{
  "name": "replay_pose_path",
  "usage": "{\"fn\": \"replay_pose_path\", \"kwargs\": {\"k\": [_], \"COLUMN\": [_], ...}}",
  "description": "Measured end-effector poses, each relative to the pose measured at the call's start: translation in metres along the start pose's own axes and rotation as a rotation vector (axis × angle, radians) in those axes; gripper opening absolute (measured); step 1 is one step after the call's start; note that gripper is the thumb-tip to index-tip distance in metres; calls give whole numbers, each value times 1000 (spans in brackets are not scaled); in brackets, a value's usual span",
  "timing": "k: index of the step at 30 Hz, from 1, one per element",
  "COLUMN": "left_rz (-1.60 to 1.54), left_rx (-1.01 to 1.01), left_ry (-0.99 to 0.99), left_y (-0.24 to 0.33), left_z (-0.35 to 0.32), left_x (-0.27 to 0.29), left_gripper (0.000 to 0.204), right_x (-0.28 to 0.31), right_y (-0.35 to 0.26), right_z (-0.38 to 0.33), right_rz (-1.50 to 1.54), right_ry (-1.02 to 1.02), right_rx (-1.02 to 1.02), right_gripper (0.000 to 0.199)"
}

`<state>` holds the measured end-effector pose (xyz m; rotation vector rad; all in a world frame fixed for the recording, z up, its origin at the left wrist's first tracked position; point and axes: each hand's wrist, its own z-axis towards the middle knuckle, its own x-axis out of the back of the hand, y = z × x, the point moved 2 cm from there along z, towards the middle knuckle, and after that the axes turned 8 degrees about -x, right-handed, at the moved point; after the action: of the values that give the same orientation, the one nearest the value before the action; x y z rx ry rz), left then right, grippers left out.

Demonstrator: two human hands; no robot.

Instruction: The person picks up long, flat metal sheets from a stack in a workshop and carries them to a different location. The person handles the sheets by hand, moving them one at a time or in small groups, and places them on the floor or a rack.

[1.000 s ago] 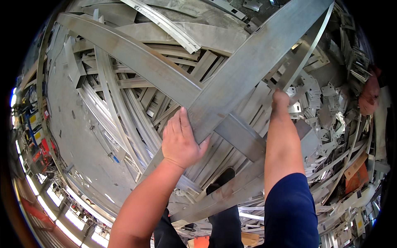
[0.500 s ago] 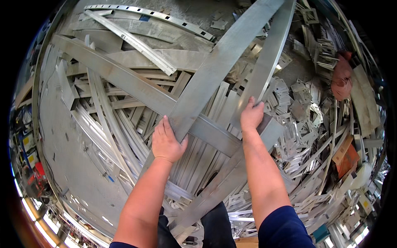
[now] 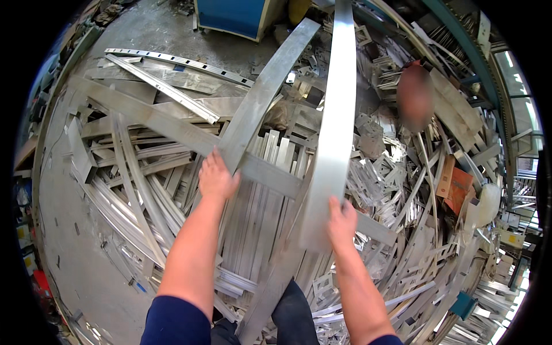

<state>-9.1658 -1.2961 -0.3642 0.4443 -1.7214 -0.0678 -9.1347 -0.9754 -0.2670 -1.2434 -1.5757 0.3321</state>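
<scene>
My left hand (image 3: 217, 177) is at the near end of a long, flat grey metal bar (image 3: 267, 86), its fingers along the left edge and the thumb by the end. That bar slants up and away to the right across a long metal beam (image 3: 167, 123). Further right, my right hand (image 3: 341, 221) grips the right edge of a second, wider metal bar (image 3: 336, 109) near its close end. Its bright face is tilted toward me, and it runs almost straight away from me. The right fingers are partly hidden and slightly blurred.
Bundled metal strips (image 3: 253, 230) lie under the beam. Small metal scraps (image 3: 374, 172) pile up on the right beside an orange-red box (image 3: 458, 188) and a blurred reddish shape (image 3: 415, 98). A blue cabinet (image 3: 230, 17) stands far off. Grey floor (image 3: 63, 230) shows at left.
The view has shifted, bringing the blue cabinet in. The right-hand bar has come nearer and turned upright in the picture. The left-hand bar sits lower and looks smaller.
</scene>
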Motion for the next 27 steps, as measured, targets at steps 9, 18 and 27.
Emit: {"fn": "replay_pose_path", "kwargs": {"k": [9, 18, 27], "left_rz": [-276, -154, -497], "left_rx": [-65, 216, 1559], "left_ry": [-154, -1293, -249], "left_y": [-54, -283, -244], "left_z": [-295, -867, -1220], "left_x": [13, 103, 299], "left_gripper": [93, 66, 66], "right_x": [287, 309, 232], "right_y": [62, 27, -12], "right_z": [-402, -557, -528], "right_rz": [-704, -689, -787], "right_ry": [60, -414, -798], "right_rx": [-18, 131, 678], "right_gripper": [42, 37, 34]}}
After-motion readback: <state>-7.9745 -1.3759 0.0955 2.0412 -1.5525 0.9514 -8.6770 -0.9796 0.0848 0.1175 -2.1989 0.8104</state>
